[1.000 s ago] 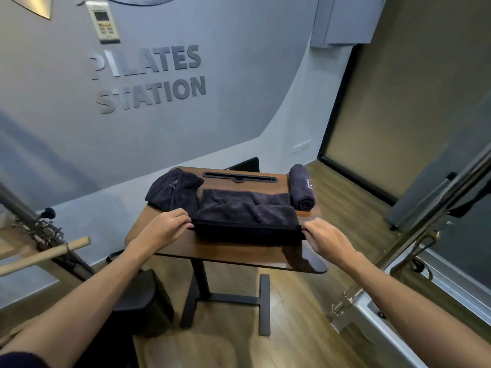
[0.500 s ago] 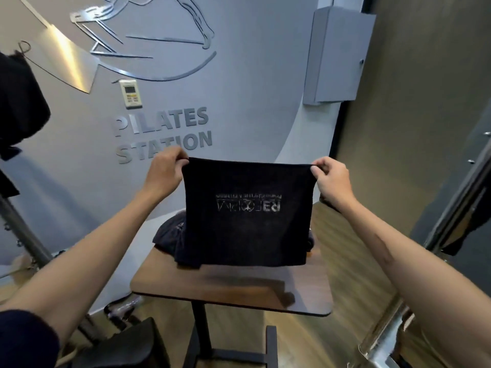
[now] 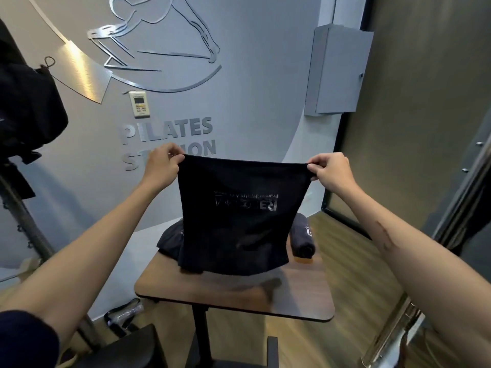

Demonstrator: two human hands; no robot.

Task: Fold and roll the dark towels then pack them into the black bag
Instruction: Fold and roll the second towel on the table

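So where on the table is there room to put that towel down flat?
The bare wood at the near edge of the table, in front of the held towel, is free. The far half is crowded: a crumpled towel on the left, a rolled towel on the right.

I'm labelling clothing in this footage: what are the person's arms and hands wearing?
Both forearms are bare. The left arm shows the edge of a dark navy sleeve near the elbow at the frame's lower left corner. The right arm shows no sleeve within the frame. Neither the left hand nor the right hand shows gloves, rings or a watch.
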